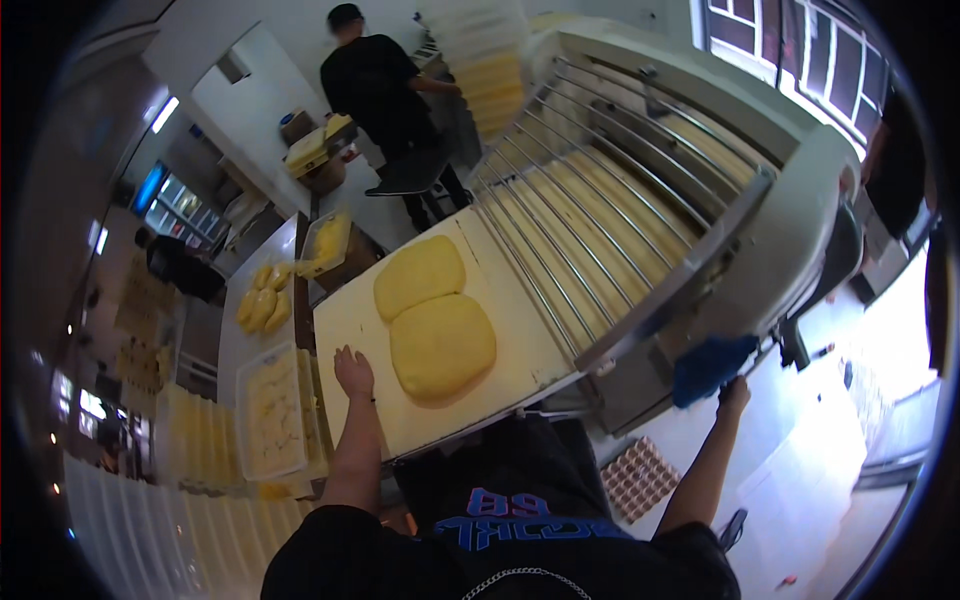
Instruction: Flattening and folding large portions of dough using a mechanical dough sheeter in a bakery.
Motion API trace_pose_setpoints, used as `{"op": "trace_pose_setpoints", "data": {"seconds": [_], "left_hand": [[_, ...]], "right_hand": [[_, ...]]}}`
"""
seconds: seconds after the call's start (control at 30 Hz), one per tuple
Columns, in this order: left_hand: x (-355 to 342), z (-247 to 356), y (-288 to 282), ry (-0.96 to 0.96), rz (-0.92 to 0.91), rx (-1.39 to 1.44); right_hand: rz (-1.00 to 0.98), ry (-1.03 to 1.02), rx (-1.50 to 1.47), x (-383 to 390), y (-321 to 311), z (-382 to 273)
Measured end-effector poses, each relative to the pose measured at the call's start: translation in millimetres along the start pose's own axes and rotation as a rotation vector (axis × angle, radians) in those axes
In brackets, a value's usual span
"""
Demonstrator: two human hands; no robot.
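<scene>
Two thick yellow dough slabs (443, 347) lie touching end to end on the pale table (540, 340) of a dough sheeter, the farther dough slab (420, 278) a little smaller. My left hand (354, 373) rests flat on the table's left side, fingers extended, apart from the dough. Out to the right, my right hand (735, 392) is closed beside a blue cloth (712, 370) hanging at the machine's side. What its fingers grip is too small to make out. A metal bar guard (600, 220) slants over the sheeter's middle.
Left of the sheeter, a clear plastic tub (272, 415) stands near stacked trays (195, 430). Several yellow dough pieces (265, 300) lie on a side table. A person in black (375, 95) stands beyond, another person (178, 265) farther left. An egg tray (640, 480) sits low at right.
</scene>
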State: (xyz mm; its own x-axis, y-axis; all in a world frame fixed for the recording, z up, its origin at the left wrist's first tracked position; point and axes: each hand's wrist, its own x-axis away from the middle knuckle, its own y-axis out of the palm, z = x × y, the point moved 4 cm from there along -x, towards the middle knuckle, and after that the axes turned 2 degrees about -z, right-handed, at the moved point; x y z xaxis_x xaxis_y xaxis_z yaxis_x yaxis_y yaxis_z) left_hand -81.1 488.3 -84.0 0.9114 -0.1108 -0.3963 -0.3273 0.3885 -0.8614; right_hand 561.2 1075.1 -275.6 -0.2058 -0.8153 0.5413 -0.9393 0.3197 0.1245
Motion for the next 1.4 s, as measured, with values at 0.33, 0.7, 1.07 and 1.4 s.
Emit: {"op": "trace_pose_setpoints", "data": {"seconds": [0.33, 0.7, 1.07, 1.4], "left_hand": [[-2.4, 3.1, 3.2, -0.004, 0.026, 0.047], [-2.2, 8.7, 0.0, 0.004, 0.026, 0.042], [-6.8, 6.4, 9.7, 0.019, 0.036, 0.060], [0.1, 20.6, -11.1, -0.034, -0.026, 0.020]], "right_hand": [[0.013, -0.011, 0.074, 50.4, 26.0, -33.9], [0.067, -0.031, -0.043, 74.6, 24.9, -59.3], [-0.045, -0.099, 0.295, 56.8, 15.4, -20.2], [-0.080, -0.067, 0.726, 60.2, 36.2, 5.2]]}}
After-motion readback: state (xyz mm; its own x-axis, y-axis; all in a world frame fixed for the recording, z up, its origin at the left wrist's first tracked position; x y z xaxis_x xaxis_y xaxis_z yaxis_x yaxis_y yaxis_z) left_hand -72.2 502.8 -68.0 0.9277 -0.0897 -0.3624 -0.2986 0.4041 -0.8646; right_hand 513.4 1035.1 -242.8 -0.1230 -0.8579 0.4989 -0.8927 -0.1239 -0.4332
